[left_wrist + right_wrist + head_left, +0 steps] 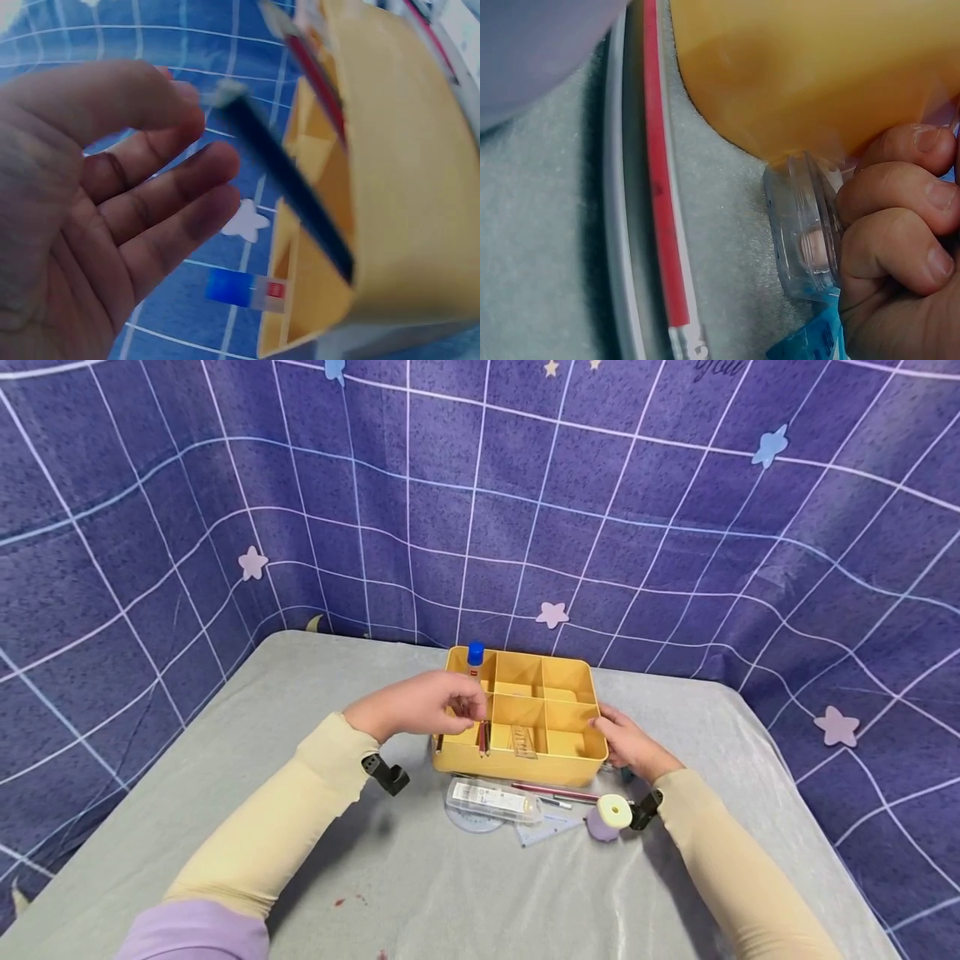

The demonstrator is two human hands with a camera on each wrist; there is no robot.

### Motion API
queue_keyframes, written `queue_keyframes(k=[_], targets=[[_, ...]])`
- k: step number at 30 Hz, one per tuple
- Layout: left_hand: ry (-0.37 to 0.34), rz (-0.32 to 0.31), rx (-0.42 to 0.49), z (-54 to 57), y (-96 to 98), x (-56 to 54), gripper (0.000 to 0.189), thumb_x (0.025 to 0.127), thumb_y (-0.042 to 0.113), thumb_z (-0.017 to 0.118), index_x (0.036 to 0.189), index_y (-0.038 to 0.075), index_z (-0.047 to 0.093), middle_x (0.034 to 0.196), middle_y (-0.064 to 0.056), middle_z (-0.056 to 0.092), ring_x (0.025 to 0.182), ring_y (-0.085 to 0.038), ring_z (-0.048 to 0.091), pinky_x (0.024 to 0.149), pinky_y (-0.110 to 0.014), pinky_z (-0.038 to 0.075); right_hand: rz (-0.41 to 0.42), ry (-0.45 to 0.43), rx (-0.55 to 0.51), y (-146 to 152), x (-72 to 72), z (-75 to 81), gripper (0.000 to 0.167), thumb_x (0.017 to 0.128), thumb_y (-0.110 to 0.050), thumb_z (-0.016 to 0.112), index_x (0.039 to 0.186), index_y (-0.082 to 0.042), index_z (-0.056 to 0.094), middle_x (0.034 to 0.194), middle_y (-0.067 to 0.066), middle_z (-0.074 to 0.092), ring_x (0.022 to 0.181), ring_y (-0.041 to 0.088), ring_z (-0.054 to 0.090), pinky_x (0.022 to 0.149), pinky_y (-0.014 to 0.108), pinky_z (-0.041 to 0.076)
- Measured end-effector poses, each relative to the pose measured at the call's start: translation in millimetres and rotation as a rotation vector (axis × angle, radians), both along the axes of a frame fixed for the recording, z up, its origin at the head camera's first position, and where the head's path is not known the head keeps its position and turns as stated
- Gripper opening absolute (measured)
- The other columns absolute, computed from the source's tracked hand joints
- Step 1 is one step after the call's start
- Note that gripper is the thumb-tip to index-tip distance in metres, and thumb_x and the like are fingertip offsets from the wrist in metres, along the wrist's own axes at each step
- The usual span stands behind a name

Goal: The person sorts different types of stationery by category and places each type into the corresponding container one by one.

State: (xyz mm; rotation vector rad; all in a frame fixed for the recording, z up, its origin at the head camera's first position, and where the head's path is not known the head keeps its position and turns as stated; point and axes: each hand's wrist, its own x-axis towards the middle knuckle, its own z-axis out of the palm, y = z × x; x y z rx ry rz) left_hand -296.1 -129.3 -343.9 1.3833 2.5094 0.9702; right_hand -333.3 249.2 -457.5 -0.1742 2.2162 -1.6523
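A yellow divided organizer box (517, 767) stands on the table with two rows of compartments. My left hand (423, 703) hovers over its left front compartment, fingers loosely bent and nothing between them. Just beyond those fingertips, a dark pencil (289, 176) leans out over the box's rim, with a red pencil (313, 75) beside it. A glue stick with a blue cap (476, 653) stands upright in the back left compartment. In the front middle one is a clear ruler-like piece (523, 742). My right hand (633, 747) grips the box's right wall, thumb over the rim and fingers curled outside.
Before the box lie a clear case with a white label (491, 799), a protractor (471, 823), a set square (550, 832) and a long red pencil (551, 790). A purple and yellow cylinder (609, 817) stands near the right wrist. A clear container (802, 232) sits beside the right fingers.
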Motion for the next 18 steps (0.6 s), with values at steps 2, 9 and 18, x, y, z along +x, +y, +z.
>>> queue_keyframes(k=[2, 9, 18], targets=[[0.043, 0.006, 0.05, 5.9, -2.4, 3.9, 0.018, 0.088, 0.0, 0.06, 0.096, 0.015, 0.067, 0.097, -0.001, 0.065, 0.088, -0.012, 0.062, 0.076, -0.029, 0.056, -0.003, 0.004, -0.008, 0, 0.1, -0.5, 0.056, 0.103, -0.026, 0.045, 0.155, -0.011, 0.029, 0.071, 0.005, 0.053, 0.043, 0.008, 0.036, 0.039, 0.021, 0.031], [0.185, 0.089, 0.176, 12.4, -8.0, 10.8, 0.018, 0.089, 0.005, 0.057, 0.098, 0.017, 0.068, 0.095, 0.003, 0.064, 0.085, -0.011, 0.056, 0.062, -0.029, 0.05, 0.003, 0.011, -0.006, 0, 0.8, 0.2, 0.056, 0.103, -0.026, 0.044, 0.155, -0.011, 0.029, 0.077, 0.007, 0.056, 0.045, 0.008, 0.036, 0.04, 0.021, 0.032], [0.143, 0.425, 0.322, -10.8, -23.9, -3.4, 0.01, 0.096, 0.005, 0.056, 0.099, 0.009, 0.064, 0.095, -0.005, 0.06, 0.085, -0.02, 0.054, 0.07, -0.035, 0.048, 0.0, 0.01, 0.001, 1, 0.7, -0.6, 0.056, 0.103, -0.026, 0.044, 0.155, -0.011, 0.029, 0.085, 0.01, 0.06, 0.048, 0.008, 0.039, 0.042, 0.022, 0.035]])
